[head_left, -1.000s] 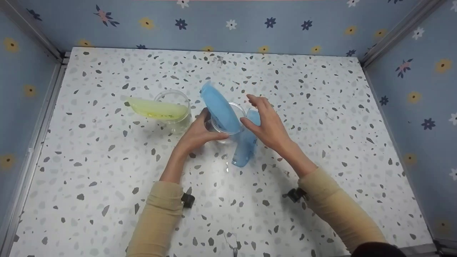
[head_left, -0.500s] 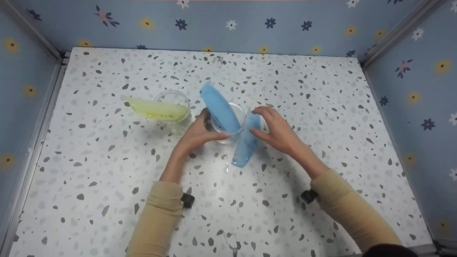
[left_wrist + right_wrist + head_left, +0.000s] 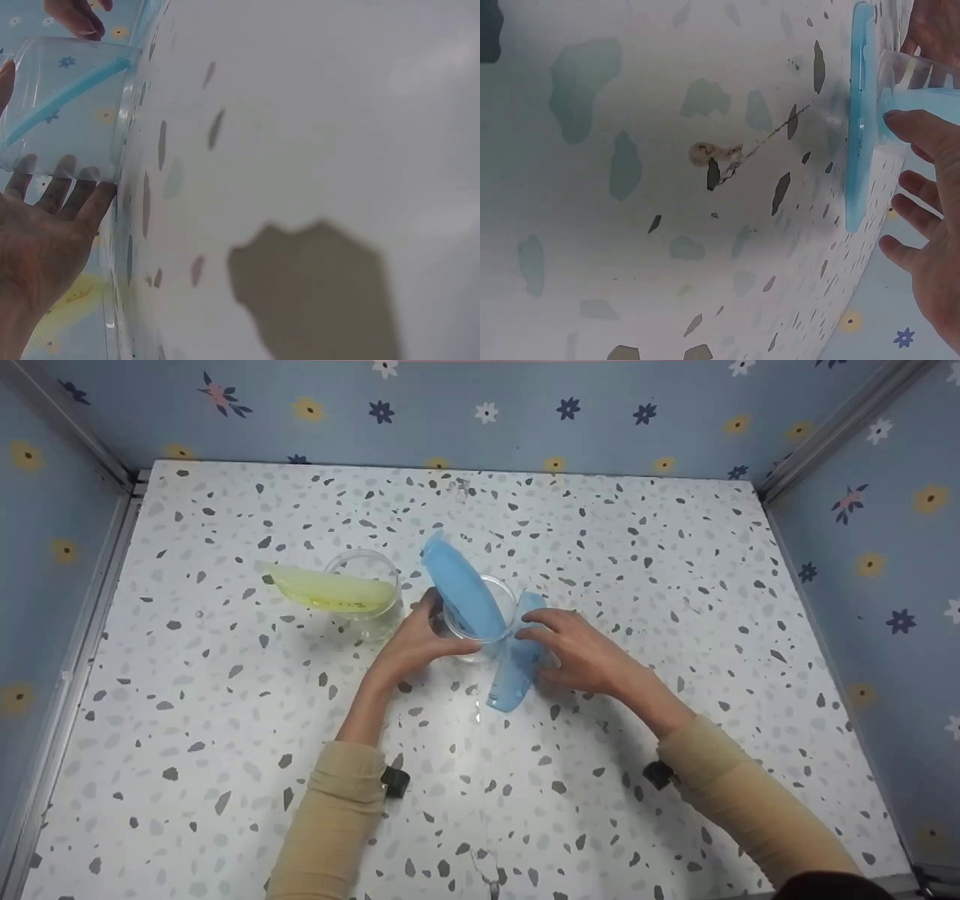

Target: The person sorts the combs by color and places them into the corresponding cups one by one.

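My left hand (image 3: pixel 411 646) grips the side of a clear plastic cup (image 3: pixel 502 594), thumb in front and fingers round the back. Inside that cup (image 3: pixel 75 71) leans a blue, long, curved packet-like piece (image 3: pixel 466 589), its upper end sticking out over the rim. A second blue piece (image 3: pixel 511 679) lies flat on the table, right beside the cup. My right hand (image 3: pixel 581 652) hovers over this flat piece (image 3: pixel 860 157), fingers spread and loosely bent, holding nothing. Whether any fingertip touches the piece is hard to tell.
Left of the gripped cup stands another clear plastic cup (image 3: pixel 375 624), with a yellow-green curved piece (image 3: pixel 330 589) leaning out over its left rim. The table (image 3: pixel 225 735) is white with speckles. Blue flowered panels (image 3: pixel 487 435) rise at the back and both sides.
My right hand has drawn back from the cup's rim, moving right and toward me, and lowered over the flat blue piece. The left hand and the cup have stayed put.
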The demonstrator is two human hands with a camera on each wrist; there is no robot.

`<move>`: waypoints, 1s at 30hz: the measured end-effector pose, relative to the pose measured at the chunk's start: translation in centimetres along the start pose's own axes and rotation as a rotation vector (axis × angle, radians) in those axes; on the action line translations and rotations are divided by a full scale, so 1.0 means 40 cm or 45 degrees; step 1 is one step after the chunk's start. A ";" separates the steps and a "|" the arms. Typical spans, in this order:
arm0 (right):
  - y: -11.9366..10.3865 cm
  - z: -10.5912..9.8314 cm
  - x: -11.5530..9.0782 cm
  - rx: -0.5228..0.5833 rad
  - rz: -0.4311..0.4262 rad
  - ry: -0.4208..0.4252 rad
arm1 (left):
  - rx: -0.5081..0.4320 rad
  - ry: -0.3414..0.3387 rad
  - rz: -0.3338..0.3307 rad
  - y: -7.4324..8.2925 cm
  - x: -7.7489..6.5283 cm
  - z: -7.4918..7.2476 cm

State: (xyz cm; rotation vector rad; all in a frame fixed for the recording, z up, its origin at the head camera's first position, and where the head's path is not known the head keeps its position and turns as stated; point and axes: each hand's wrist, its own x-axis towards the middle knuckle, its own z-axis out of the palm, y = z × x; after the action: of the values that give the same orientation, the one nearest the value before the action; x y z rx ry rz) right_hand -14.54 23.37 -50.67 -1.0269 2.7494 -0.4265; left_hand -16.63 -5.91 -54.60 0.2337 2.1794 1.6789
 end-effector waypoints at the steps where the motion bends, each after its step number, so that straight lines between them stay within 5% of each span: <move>1: -0.001 0.001 0.000 -0.012 -0.006 -0.018 | 0.001 0.001 -0.002 0.000 0.001 0.000; 11: -0.023 0.009 0.007 -0.214 -0.157 -0.104 | -0.003 0.003 0.003 -0.002 -0.001 0.001; 30: -0.052 0.014 0.026 -0.401 -0.121 -0.219 | 0.005 0.000 -0.016 0.002 -0.001 0.000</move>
State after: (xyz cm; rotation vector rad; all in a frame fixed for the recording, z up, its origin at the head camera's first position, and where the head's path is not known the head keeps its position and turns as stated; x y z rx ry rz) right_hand -13.89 21.05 -50.60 -1.2043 2.6722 0.0854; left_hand -16.61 -5.88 -54.51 0.2208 2.1799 1.6684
